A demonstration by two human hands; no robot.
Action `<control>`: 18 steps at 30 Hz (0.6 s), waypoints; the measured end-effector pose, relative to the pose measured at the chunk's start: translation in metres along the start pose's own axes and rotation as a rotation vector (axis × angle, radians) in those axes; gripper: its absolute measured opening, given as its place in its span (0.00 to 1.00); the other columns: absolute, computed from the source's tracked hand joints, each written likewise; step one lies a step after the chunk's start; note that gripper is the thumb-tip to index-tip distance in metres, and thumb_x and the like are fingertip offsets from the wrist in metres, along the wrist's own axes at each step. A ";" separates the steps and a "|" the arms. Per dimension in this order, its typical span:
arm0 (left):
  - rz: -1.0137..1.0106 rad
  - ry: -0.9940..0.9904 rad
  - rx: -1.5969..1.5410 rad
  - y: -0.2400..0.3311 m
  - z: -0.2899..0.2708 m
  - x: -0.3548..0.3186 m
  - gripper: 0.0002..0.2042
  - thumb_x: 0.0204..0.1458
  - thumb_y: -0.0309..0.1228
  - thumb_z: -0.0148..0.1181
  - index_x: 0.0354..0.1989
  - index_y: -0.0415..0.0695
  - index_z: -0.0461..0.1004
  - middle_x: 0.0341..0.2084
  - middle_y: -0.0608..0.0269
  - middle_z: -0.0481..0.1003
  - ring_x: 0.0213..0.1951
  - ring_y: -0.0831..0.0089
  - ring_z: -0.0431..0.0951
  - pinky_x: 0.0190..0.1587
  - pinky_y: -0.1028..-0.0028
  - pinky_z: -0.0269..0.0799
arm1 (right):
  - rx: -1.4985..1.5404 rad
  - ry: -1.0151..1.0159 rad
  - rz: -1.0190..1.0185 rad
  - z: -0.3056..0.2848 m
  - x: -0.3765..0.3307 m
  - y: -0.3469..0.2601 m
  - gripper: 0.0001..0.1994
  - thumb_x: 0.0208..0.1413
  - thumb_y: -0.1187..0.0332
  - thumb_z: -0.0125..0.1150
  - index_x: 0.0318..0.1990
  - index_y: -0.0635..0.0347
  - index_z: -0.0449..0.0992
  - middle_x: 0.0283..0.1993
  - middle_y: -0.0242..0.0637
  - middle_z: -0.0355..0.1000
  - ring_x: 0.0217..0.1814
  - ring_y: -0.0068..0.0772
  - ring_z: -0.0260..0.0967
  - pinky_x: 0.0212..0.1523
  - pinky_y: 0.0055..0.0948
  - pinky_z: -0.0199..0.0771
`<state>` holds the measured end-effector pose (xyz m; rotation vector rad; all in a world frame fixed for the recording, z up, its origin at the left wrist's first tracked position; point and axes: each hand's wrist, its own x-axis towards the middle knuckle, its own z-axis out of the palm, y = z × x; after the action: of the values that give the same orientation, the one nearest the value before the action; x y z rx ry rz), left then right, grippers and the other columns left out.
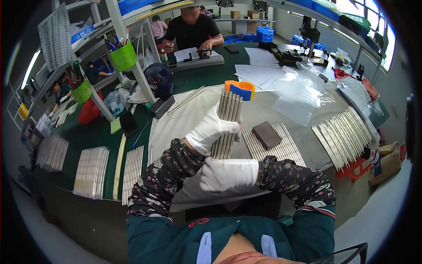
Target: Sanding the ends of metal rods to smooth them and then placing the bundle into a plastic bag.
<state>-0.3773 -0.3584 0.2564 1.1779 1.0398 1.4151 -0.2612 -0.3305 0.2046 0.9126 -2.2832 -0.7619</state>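
My left hand (210, 131), in a white glove with a bare thumb tip, is closed around a bundle of slim silvery metal rods (229, 105) standing nearly upright over the cloth. My right hand (229, 174), also white-gloved, is curled closed at the lower end of that bundle; whatever its fingers hold is hidden. Just right of the bundle, a row of similar rods (288, 143) lies on the cloth with a dark brown block (266, 135) on top. Beyond the bundle sits an orange and blue tape roll (241, 89).
More rods (343, 137) lie at right, and wrapped rods (91, 172) at left. A grey block (162, 107), a black fan (158, 80) and a shelf post (134, 66) stand at back left. Plastic sheets (299, 97) lie at back right. A person (193, 33) works opposite.
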 end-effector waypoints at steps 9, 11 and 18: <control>0.345 0.241 0.337 -0.062 -0.020 0.014 0.19 0.39 0.22 0.63 0.42 0.42 0.65 0.29 0.68 0.71 0.32 0.81 0.71 0.37 0.77 0.70 | 0.242 -0.099 0.257 0.038 -0.055 0.005 0.10 0.42 0.68 0.52 0.35 0.57 0.69 0.39 0.33 0.67 0.44 0.34 0.65 0.43 0.30 0.69; 0.366 0.243 0.298 -0.059 -0.027 0.021 0.18 0.40 0.20 0.63 0.40 0.43 0.66 0.28 0.69 0.71 0.31 0.82 0.72 0.35 0.78 0.71 | 0.170 -0.030 0.456 0.024 -0.070 0.015 0.12 0.41 0.67 0.54 0.35 0.57 0.69 0.41 0.35 0.67 0.46 0.36 0.65 0.44 0.32 0.69; 0.372 0.242 0.223 -0.056 -0.033 0.025 0.17 0.41 0.18 0.62 0.40 0.43 0.66 0.26 0.69 0.72 0.29 0.82 0.73 0.31 0.78 0.71 | -0.036 -0.492 1.449 0.041 -0.131 0.007 0.32 0.43 0.51 0.61 0.54 0.60 0.67 0.48 0.46 0.67 0.53 0.46 0.63 0.50 0.44 0.64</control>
<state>-0.4019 -0.3259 0.1997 1.4423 1.2142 1.8007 -0.2117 -0.2170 0.1440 -1.0617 -2.4964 -0.3093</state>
